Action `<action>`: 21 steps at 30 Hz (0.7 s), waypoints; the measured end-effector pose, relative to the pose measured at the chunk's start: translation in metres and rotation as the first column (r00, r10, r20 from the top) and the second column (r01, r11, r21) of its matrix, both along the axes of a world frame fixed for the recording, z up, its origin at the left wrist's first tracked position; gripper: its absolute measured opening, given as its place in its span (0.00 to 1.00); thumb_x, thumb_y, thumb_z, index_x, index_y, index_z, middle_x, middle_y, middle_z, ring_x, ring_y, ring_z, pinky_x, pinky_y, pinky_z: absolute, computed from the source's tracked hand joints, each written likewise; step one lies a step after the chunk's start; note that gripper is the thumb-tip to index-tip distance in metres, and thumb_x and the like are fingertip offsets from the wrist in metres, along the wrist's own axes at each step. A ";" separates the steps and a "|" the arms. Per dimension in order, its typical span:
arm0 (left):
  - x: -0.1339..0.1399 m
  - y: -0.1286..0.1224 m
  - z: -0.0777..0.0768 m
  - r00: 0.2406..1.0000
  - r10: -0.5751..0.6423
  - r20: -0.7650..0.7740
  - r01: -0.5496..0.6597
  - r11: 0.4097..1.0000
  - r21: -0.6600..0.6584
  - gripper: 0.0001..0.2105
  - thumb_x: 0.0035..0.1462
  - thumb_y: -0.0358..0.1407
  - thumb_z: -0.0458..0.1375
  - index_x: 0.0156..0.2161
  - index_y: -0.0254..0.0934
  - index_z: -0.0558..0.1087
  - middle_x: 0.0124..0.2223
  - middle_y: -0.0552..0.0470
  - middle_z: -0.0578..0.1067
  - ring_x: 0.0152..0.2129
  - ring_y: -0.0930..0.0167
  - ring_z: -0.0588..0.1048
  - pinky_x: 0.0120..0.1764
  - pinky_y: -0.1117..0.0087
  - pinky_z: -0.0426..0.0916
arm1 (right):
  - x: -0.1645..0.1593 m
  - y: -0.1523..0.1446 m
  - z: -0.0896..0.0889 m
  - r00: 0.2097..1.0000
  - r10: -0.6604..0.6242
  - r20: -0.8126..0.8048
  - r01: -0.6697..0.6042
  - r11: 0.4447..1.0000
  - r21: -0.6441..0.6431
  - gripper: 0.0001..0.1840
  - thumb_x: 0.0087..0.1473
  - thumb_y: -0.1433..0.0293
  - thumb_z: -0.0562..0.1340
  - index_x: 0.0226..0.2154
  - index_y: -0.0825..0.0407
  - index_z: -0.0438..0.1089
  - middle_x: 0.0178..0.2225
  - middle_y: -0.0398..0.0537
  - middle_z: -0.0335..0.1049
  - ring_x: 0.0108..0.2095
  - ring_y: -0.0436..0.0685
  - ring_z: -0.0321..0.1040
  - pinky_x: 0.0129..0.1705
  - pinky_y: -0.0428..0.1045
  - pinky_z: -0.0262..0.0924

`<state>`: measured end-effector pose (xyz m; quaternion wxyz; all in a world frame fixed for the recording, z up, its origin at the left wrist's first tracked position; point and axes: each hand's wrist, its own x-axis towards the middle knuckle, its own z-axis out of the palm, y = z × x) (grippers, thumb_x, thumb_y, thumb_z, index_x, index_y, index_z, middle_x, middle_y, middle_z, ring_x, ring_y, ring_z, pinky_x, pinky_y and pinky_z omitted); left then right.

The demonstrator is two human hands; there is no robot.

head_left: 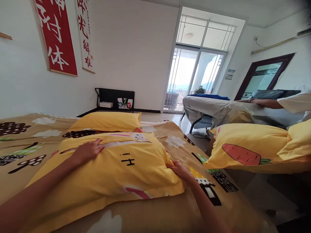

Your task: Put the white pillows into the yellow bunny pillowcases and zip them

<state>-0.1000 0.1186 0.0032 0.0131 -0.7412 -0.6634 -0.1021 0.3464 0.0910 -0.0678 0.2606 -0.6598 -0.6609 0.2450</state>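
Observation:
A stuffed yellow pillow (143, 161) lies on the patterned bed in front of me, printed with "Hi!" and a rabbit face. Across its upper part runs the slit of the pillowcase, where a strip of white inner pillow (119, 143) shows. At that slit, my left hand (88, 151) has its fingers curled onto the fabric edge. My right hand (179, 169) grips the pillowcase at its right side, the fingertips partly hidden in the folds. Just behind it rests a second yellow pillow (109, 121).
To the right is another yellow pillow (262, 142) with a carrot print. Beyond it, another person's forearm (266, 103) rests on a table under plastic sheeting (213, 106). A black low bench (116, 95) stands by the far wall. The brown bedspread (167, 213) spreads beneath the pillows.

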 end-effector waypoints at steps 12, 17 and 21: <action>-0.011 0.017 0.088 0.956 -0.043 0.291 -0.092 0.896 0.435 0.13 0.59 0.44 0.48 0.40 0.37 0.67 0.30 0.55 0.71 0.28 0.74 0.68 0.34 0.76 0.60 | -0.118 -0.131 -0.034 0.739 0.522 0.425 -0.650 0.718 0.248 0.06 0.52 0.72 0.60 0.32 0.52 0.72 0.28 0.47 0.75 0.26 0.53 0.69 0.28 0.44 0.55; 0.002 0.004 0.159 0.904 -0.250 0.346 -0.195 0.480 0.856 0.14 0.55 0.40 0.50 0.40 0.32 0.70 0.25 0.57 0.65 0.23 0.79 0.63 0.32 0.79 0.59 | -0.072 -0.098 0.009 0.961 0.177 -0.214 -0.048 0.865 0.500 0.16 0.50 0.54 0.63 0.33 0.50 0.73 0.34 0.48 0.74 0.34 0.56 0.69 0.35 0.48 0.63; 0.034 -0.016 0.211 0.982 -0.186 0.044 -0.002 0.217 0.976 0.20 0.61 0.40 0.43 0.43 0.25 0.70 0.32 0.54 0.68 0.30 0.79 0.68 0.38 0.78 0.59 | -0.091 -0.066 0.024 0.853 0.154 -0.498 0.084 0.902 0.423 0.41 0.36 0.57 0.70 0.53 0.49 0.62 0.49 0.53 0.69 0.44 0.61 0.69 0.38 0.51 0.67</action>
